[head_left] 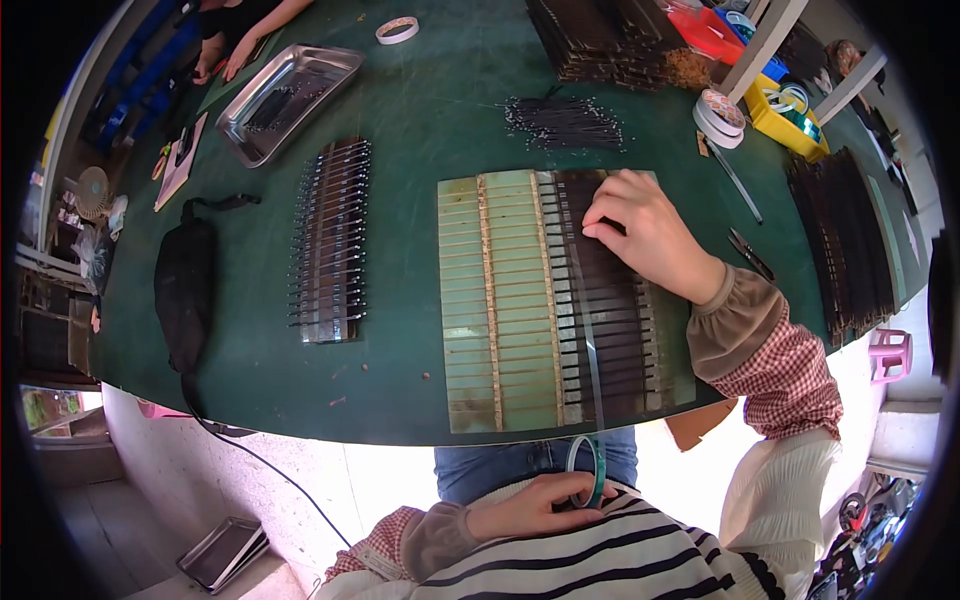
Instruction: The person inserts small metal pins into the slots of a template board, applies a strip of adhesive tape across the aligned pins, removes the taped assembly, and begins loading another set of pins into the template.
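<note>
My right hand [640, 225] is over the upper right part of a slotted green board [515, 300], its thumb and fingertips pinched on the upper end of a clear tape strip [590, 350]. The strip runs down across dark strips [615, 340] laid in rows on the board and passes over the table's front edge. Near my lap, my left hand [545, 503] has its fingers around a tape roll [592, 475] with a green core. Left of the board lies a bundle of thin dark pieces with pale tips [335, 240].
A metal tray [290, 100], a black pouch [185, 290] and a white tape roll [397, 31] lie on the green table. Loose black pieces [565, 122] are behind the board. Tape rolls [719, 118], pliers [750, 255] and a yellow basket [785, 120] stand right. Another person's hand [238, 58] is far left.
</note>
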The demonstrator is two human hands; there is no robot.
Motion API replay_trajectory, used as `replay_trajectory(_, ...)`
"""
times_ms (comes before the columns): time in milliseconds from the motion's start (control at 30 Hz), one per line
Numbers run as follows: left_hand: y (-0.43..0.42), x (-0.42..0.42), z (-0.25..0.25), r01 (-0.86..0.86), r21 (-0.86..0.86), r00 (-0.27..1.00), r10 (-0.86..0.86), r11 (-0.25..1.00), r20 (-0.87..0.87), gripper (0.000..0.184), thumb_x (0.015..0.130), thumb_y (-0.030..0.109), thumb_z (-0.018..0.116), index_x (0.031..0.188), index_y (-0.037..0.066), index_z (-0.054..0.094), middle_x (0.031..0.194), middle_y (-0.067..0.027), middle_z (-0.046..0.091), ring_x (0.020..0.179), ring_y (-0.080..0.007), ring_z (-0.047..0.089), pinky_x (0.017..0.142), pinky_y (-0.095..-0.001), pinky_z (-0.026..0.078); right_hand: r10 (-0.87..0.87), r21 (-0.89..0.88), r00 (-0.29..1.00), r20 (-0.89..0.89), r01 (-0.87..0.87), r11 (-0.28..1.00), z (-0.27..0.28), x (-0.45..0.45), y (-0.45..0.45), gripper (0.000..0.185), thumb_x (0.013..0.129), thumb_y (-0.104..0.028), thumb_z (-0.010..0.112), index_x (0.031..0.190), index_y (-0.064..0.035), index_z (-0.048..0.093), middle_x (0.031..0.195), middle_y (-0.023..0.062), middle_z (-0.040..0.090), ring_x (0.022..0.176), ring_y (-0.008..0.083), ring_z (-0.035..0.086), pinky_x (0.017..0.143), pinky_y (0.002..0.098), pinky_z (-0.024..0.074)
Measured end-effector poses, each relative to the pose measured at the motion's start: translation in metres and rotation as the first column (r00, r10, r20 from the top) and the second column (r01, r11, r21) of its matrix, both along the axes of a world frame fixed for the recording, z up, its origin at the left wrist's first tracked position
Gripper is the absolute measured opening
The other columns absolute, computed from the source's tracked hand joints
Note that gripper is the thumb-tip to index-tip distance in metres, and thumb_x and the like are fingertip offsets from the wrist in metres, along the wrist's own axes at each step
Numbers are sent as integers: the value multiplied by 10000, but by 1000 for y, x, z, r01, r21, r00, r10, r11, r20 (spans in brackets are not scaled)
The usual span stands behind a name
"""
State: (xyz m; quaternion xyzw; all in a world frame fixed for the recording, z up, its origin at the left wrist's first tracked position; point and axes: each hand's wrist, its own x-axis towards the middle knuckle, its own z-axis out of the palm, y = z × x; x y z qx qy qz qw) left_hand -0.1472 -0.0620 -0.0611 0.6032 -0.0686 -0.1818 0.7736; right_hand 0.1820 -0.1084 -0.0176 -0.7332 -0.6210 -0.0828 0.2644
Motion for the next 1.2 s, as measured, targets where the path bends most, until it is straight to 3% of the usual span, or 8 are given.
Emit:
replay_trajectory(567, -2, -2, 1, -4, 3, 1000, 4, 1000, -17, 357, 944, 156, 690, 1275, 44, 616, 1021, -52, 677, 961, -176, 654, 890, -322, 528, 55, 11, 994, 91, -56, 998, -8, -3, 5, 99, 809, -33, 676, 796, -46, 578, 852, 72, 516, 868, 261, 515, 826, 379, 408)
replay_trajectory(667, -1, -2, 0, -10, 22, 1000, 10, 1000, -2, 356, 948, 164, 687, 1275, 41, 614, 1030, -53, 678, 967, -178, 654, 895, -322, 527, 75, 24, 988, 133, -78, 997, -3, -3, 0, 90, 790, -47, 671, 870, -34, 633, 891, 66, 548, 904, 261, 526, 842, 375, 417)
replay_trajectory(767, -1, -3, 2, -11, 14, 1000, 11, 1000, -9, 355, 951, 169, 687, 1272, 38, 613, 1035, -55, 680, 974, -180, 655, 900, -321, 526, 181, -60, 953, 244, -171, 983, 2, -16, -6, 253, 770, -65, 658, 1017, -18, 686, 991, 77, 591, 986, 266, 537, 896, 377, 425)
replay_trajectory(867, 2, 0, 4, 23, 3, 999, -22, 1000, -37, 328, 964, 186, 685, 1235, 13, 615, 1134, -93, 674, 1004, -198, 651, 908, -325, 519, 155, -183, 926, 344, -95, 978, 0, -34, -15, 401, 758, -66, 642, 1151, -5, 688, 1102, 104, 601, 1069, 284, 534, 959, 398, 422)
replay_trajectory(900, 3, 0, 5, 37, 1, 998, -37, 999, -47, 318, 971, 193, 683, 1216, 2, 616, 1184, -112, 671, 1018, -207, 648, 910, -327, 515, 147, -175, 951, 273, -101, 979, 2, -34, -17, 412, 750, -45, 637, 1157, -8, 687, 1122, 109, 598, 1084, 292, 531, 968, 406, 420)
replay_trajectory(1033, 1, -3, 0, 8, 30, 1000, -9, 1000, 7, 365, 955, 181, 683, 1283, 37, 610, 1046, -64, 681, 981, -179, 658, 894, -319, 525, 126, -117, 991, 34, -122, 986, 6, -15, -21, 480, 714, 37, 622, 1183, -43, 692, 1196, 130, 586, 1154, 326, 518, 1005, 424, 410)
replay_trajectory(1167, 0, -2, -1, 9, 19, 1000, -9, 1000, -1, 377, 954, 180, 681, 1296, 43, 605, 1048, -63, 679, 975, -183, 657, 892, -323, 526, 195, -181, 973, 125, -170, 969, -2, -33, -20, 467, 732, 3, 625, 1195, 64, 645, 1234, 146, 584, 1174, 314, 523, 1010, 421, 413)
replay_trajectory(1200, 1, -1, -1, 7, 22, 1000, -8, 1000, 14, 380, 953, 179, 681, 1299, 44, 604, 1047, -64, 679, 973, -183, 657, 892, -323, 526, 158, -173, 953, 258, -116, 978, 0, -44, -21, 476, 728, -7, 633, 1192, 101, 626, 1237, 150, 584, 1172, 316, 523, 1009, 417, 412)
